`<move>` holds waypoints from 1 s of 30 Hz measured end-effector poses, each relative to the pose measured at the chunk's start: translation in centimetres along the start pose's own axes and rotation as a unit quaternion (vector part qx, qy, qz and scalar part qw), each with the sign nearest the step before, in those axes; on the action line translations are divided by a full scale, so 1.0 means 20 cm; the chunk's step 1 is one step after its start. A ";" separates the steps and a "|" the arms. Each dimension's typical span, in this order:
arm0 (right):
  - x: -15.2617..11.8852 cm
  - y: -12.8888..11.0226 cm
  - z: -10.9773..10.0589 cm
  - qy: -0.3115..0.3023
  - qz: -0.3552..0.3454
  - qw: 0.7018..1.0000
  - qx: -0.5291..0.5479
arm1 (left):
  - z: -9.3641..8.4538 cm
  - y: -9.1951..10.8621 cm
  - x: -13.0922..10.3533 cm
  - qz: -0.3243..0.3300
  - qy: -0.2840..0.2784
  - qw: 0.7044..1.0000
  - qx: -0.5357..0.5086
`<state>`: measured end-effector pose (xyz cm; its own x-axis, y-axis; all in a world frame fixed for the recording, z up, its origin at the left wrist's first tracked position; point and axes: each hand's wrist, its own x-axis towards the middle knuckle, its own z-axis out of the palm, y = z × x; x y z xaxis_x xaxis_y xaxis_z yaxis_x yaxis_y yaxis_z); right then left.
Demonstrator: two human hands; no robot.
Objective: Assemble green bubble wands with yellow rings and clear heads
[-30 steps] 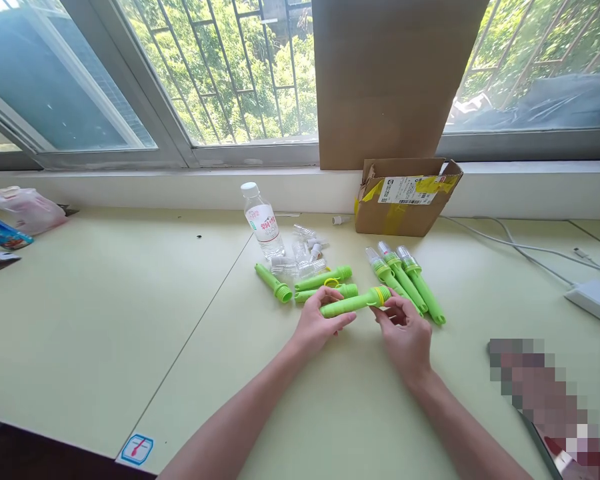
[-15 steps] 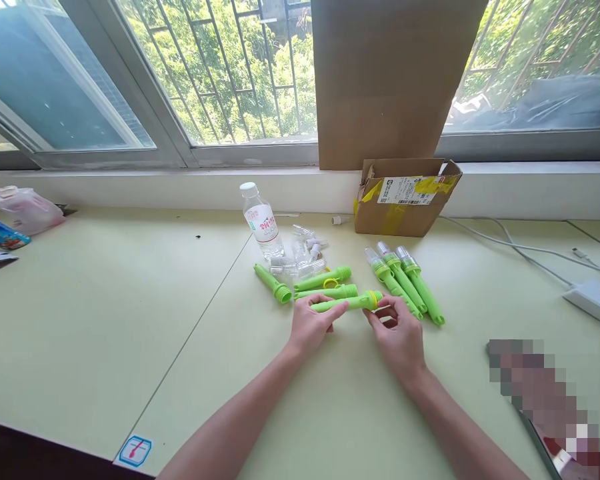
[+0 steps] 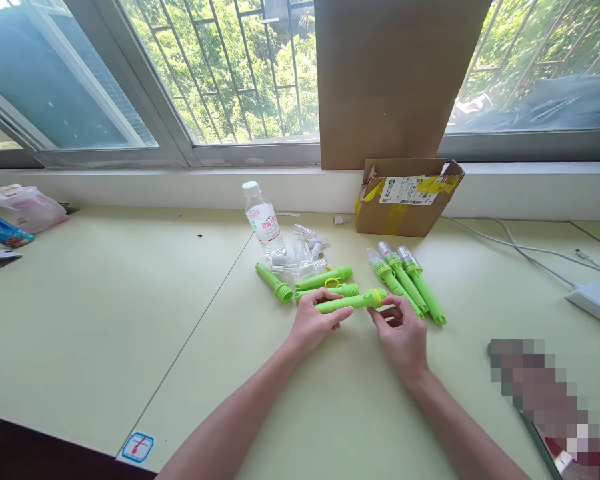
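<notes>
My left hand (image 3: pixel 320 317) is closed around a green plastic tube (image 3: pixel 347 304), which lies nearly level above the table. A yellow ring (image 3: pixel 378 298) circles the tube beside its threaded right end. There my right hand (image 3: pixel 403 327) pinches with thumb and fingertips at the ring; the exact contact is partly hidden. Behind the hands are two more green tubes (image 3: pixel 329 292), with another yellow ring (image 3: pixel 332 283) by them, and a separate green tube (image 3: pixel 275 283) to their left. Several clear plastic caps (image 3: pixel 303 257) are heaped beyond. Three green tubes with clear caps (image 3: pixel 405 283) lie to the right.
A water bottle (image 3: pixel 265 223) stands behind the tubes, left of an open cardboard box (image 3: pixel 403 213). To the right are a white power strip (image 3: pixel 595 300), cables and a pixelated phone-like slab (image 3: pixel 545 400). A pinkish plastic container (image 3: pixel 33 208) and blue packet (image 3: pixel 3 228) sit far left.
Both hands and the held tube have shifted very slightly right in view, along with the whole scene. The right fingertips sit a little lower at the tube's threaded end, showing more of it.
</notes>
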<state>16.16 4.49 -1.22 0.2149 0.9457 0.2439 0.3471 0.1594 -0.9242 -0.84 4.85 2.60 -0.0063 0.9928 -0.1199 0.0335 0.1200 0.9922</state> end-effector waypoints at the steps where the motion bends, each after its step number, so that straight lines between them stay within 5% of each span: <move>1: 0.00 0.00 0.00 -0.002 -0.003 1.000 -0.002 | 0.00 0.00 0.00 0.000 0.007 1.000 0.006; 11: 0.00 -0.02 0.00 -0.035 -0.021 0.999 -0.017 | 0.00 0.01 0.00 -0.033 0.034 0.999 0.024; 30: 0.00 0.00 0.00 0.026 -0.095 0.993 -0.061 | 0.00 0.02 -0.01 -0.025 -0.053 0.998 -0.022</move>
<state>16.14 4.39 -1.16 0.1800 0.8855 0.4284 0.4930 0.2957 -0.8182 -0.85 4.73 2.99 0.0989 0.9806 -0.1694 -0.0088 0.1711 0.9852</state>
